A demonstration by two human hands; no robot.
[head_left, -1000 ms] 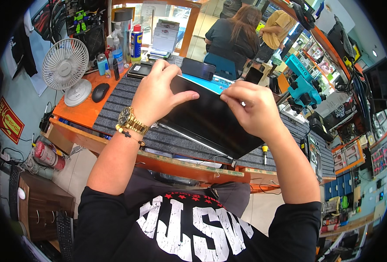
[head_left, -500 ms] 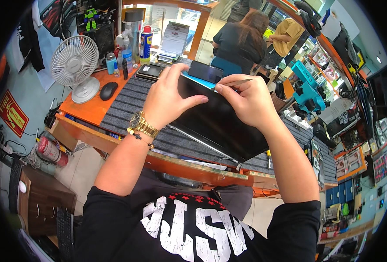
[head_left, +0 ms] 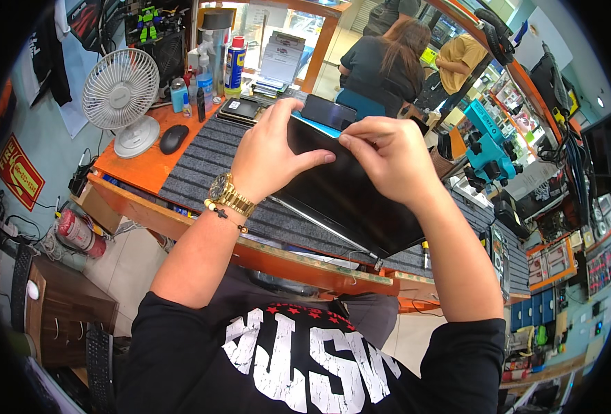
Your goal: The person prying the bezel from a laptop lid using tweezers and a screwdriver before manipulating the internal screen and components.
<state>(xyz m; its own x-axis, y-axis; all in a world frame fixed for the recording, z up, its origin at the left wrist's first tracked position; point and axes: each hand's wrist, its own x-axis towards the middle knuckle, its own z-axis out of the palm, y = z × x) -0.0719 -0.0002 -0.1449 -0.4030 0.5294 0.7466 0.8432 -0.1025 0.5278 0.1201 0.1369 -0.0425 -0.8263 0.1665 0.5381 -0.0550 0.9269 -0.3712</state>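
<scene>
Nearest me is the black screen, its lower side by the front edge of my desk. I judge it light, stiff, slick-faced and fragile, best taken by its rims. It slopes toward me from my left hand, clasping its far-left corner, and my right hand, pinching at its far rim, on what exactly I can't tell.

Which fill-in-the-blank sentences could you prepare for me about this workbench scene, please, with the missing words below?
1. The gold metal watch is worn on the person's ____ wrist.
2. At one edge of the flat black rectangular screen, the bare right hand makes a pinch of index finger and ____.
3. The cap of the tall blue-and-yellow spray can is ____.
4. The black computer mouse lies on a tabletop coloured ____.

Missing words: left; thumb; red; orange.
</scene>
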